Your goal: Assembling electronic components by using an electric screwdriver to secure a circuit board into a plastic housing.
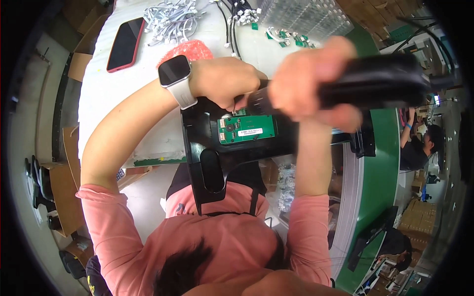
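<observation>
A black plastic housing (196, 148) with an oval cutout lies across the near edge of the table, partly over my lap. Fixed in it is a green circuit board (269, 126) with a white label and small white connectors. My left hand (227, 79), a watch on its wrist, bends down at the board's far edge. Its fingers are closed at a small green part there; what they pinch is hidden. Blurred by motion, my right hand (306, 81) is wrapped round a thick black power screwdriver (377, 81), held sideways with its front toward my left fingers. The screwdriver's tip cannot be made out.
A red-edged phone (126, 44) lies at the left, with a heap of white cables (173, 19) and red bubble wrap (190, 49) near it. Black cables (232, 24), small green boards (298, 39) and clear plastic trays (306, 17) are farther back. Co-workers (419, 150) sit off right.
</observation>
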Motion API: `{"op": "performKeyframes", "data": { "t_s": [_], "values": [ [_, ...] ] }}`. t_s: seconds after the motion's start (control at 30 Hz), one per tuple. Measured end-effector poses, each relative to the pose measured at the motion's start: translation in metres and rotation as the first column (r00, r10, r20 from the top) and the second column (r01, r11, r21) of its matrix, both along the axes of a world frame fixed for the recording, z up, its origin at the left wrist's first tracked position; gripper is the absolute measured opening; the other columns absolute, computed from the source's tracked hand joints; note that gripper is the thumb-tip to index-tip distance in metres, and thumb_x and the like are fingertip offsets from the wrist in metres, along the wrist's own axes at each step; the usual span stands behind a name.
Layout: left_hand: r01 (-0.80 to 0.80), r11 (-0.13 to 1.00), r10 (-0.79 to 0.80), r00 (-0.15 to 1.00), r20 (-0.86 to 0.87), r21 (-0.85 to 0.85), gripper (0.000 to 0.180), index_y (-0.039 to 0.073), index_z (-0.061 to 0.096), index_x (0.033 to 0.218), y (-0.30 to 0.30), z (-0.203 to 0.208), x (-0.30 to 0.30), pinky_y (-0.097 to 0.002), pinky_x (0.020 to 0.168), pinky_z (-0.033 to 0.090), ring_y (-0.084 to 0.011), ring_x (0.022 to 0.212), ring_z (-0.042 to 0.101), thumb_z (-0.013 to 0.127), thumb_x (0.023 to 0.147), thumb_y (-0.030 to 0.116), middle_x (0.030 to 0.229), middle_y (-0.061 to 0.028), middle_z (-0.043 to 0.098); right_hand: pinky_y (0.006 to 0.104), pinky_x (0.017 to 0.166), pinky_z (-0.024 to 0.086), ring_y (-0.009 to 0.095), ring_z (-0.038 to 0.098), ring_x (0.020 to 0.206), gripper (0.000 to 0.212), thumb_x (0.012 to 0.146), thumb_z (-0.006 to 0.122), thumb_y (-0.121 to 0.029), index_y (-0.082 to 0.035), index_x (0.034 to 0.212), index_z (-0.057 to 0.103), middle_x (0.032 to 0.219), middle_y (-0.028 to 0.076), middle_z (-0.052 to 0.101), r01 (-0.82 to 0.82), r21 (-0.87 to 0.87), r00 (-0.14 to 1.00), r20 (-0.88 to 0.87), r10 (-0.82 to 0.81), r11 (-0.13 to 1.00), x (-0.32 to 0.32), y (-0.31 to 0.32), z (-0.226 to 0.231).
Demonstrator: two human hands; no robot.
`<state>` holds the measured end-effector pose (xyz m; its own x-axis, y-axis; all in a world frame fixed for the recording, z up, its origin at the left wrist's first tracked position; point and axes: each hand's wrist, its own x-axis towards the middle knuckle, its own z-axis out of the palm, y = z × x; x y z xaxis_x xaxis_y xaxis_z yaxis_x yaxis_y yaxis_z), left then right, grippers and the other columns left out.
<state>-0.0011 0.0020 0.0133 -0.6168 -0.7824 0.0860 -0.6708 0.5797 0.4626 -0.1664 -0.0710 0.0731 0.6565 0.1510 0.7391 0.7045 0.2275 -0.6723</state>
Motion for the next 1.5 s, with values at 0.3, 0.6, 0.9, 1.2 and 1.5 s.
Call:
{"op": "performKeyframes", "data": {
  "t_s": [0.3, 0.6, 0.9, 1.2, 1.5],
  "values": [
    [0.084, 0.967, -0.195, 0.849, -0.491, -0.24, 0.013, 0.005, 0.072, 0.09, 0.003, 0.007, 0.021, -0.0343, 0.073, 0.052, -0.0266, 0.087, 0.067, 0.069, 0.077, 0.006, 0.1, -0.0104, 0.07, 0.0303, 0.072, 0.048, 0.012, 0.059, 0.071, 0.039, 0.074, 0.077, -0.011, 0.0, 0.109, 0.063, 0.081, 0.003, 0.06, 0.379, -0.918, 0.102, -0.089, -0.991, 0.121, -0.046, -0.121, -0.001],
    [-0.789, 0.513, 0.82, 0.567, -0.079, -0.34, 0.012, 0.002, 0.07, 0.087, -0.029, -0.028, 0.141, -0.0374, 0.068, 0.053, -0.0326, 0.071, 0.067, 0.066, 0.082, 0.012, 0.076, -0.0142, 0.069, 0.0361, 0.092, 0.048, 0.031, 0.064, 0.102, 0.058, 0.073, 0.077, -0.019, 0.0, 0.125, 0.059, 0.103, 0.017, 0.066, 0.202, -0.953, 0.094, 0.246, -0.965, -0.224, -0.059, -0.14, -0.046],
    [-0.799, 0.38, 0.792, 0.541, -0.282, -0.467, 0.008, 0.003, 0.068, 0.084, -0.008, 0.003, 0.103, -0.0405, 0.061, 0.052, -0.0332, 0.07, 0.065, 0.068, 0.08, 0.009, 0.077, -0.0132, 0.067, 0.0324, 0.083, 0.051, 0.024, 0.066, 0.092, 0.038, 0.082, 0.07, -0.016, -0.003, 0.117, 0.064, 0.099, 0.011, 0.067, 0.494, -0.866, 0.174, 0.18, -0.968, -0.072, -0.041, -0.074, -0.023],
    [-0.237, 0.348, 0.464, 0.884, -0.053, -0.907, 0.014, 0.001, 0.063, 0.085, 0.066, 0.045, 0.024, -0.0323, 0.056, 0.05, -0.0256, 0.068, 0.062, 0.066, 0.072, 0.004, 0.086, -0.0092, 0.063, 0.0219, 0.052, 0.044, 0.007, 0.057, 0.059, 0.021, 0.098, 0.058, -0.02, -0.001, 0.1, 0.067, 0.08, 0.004, 0.066, 0.507, -0.242, 0.458, -0.737, -0.497, 0.827, -0.008, 0.001, -0.021],
    [-0.365, 0.466, 0.296, 0.923, -0.246, -0.806, 0.032, -0.003, 0.065, 0.098, 0.072, 0.034, -0.008, -0.0314, 0.053, 0.05, -0.0227, 0.065, 0.062, 0.068, 0.066, 0.003, 0.09, -0.0109, 0.065, 0.0235, 0.045, 0.038, 0.01, 0.054, 0.05, 0.014, 0.094, 0.061, -0.01, 0.0, 0.086, 0.063, 0.066, 0.004, 0.062, 0.749, -0.403, 0.427, -0.311, -0.849, 0.525, -0.018, 0.046, -0.029]
  ]
}}
